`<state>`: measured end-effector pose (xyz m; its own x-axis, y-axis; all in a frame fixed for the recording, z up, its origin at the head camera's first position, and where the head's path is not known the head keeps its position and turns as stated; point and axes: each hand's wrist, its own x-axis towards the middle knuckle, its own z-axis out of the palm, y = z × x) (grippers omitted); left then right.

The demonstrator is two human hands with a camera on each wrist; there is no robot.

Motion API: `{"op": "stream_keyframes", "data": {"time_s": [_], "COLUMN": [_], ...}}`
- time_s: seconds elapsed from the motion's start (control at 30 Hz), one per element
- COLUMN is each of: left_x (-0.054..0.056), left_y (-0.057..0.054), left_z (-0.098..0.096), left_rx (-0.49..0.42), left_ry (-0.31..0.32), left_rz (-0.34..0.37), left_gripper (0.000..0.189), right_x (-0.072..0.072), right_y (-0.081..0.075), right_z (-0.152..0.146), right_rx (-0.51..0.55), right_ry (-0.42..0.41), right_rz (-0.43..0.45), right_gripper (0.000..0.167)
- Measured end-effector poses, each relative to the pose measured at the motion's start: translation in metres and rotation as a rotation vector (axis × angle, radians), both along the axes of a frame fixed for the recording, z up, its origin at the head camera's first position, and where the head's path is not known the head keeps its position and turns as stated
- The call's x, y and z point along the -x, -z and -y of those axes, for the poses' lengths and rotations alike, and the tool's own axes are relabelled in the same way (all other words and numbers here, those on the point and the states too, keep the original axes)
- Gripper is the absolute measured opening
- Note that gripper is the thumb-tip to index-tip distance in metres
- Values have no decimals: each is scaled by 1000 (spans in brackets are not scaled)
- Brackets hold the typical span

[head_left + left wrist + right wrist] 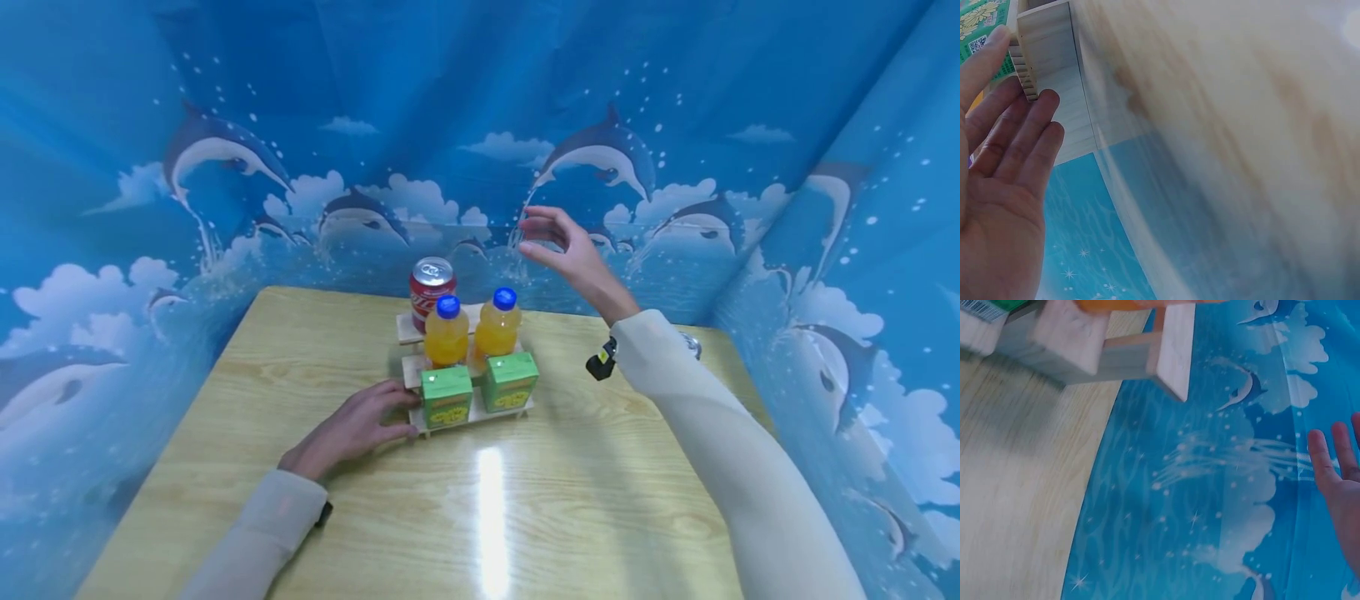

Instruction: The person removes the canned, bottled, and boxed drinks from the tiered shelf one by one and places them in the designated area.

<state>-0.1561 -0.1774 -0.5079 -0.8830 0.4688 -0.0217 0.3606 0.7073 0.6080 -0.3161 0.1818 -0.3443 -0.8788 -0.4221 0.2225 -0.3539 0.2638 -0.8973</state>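
A small stepped wooden rack (414,369) stands on the table. On its front step are two green drink cartons (447,398), on the middle step two orange juice bottles (495,325) with blue caps, and at the back left a red soda can (432,292). My left hand (360,421) holds the rack's left end, thumb at the front beside a carton (985,37) and fingers along the wooden edge (1060,81). Raised above and right of the rack, my right hand (562,246) has bent, parted fingers and holds nothing.
Behind my right sleeve, a can's silver top (692,344) shows at the table's right side. The wooden table (322,333) ends just behind the rack. Blue dolphin-print curtain (420,100) hangs around the back and sides.
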Motion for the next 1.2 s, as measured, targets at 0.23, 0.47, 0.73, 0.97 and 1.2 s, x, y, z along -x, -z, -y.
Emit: {"op": "stream_keyframes", "data": {"time_s": [0.23, 0.47, 0.73, 0.97, 1.2], "left_x": [0, -1, 0, 2, 0], "left_y": [1, 0, 0, -1, 0], "left_z": [0, 0, 1, 2, 3], "left_rx": [-1, -20, -10, 1, -4], "left_ry": [-11, -24, -9, 20, 22], "left_rz": [7, 42, 41, 6, -4], "left_gripper": [53, 53, 52, 49, 49], "right_x": [6, 12, 17, 19, 24], "right_y": [-5, -5, -5, -7, 0], "right_z": [22, 44, 65, 80, 89], "right_rx": [-14, -26, -102, -157, -210], "right_ry": [-66, -161, -242, -317, -406], "right_rz": [5, 29, 51, 61, 100], "right_gripper": [67, 66, 69, 65, 66]}}
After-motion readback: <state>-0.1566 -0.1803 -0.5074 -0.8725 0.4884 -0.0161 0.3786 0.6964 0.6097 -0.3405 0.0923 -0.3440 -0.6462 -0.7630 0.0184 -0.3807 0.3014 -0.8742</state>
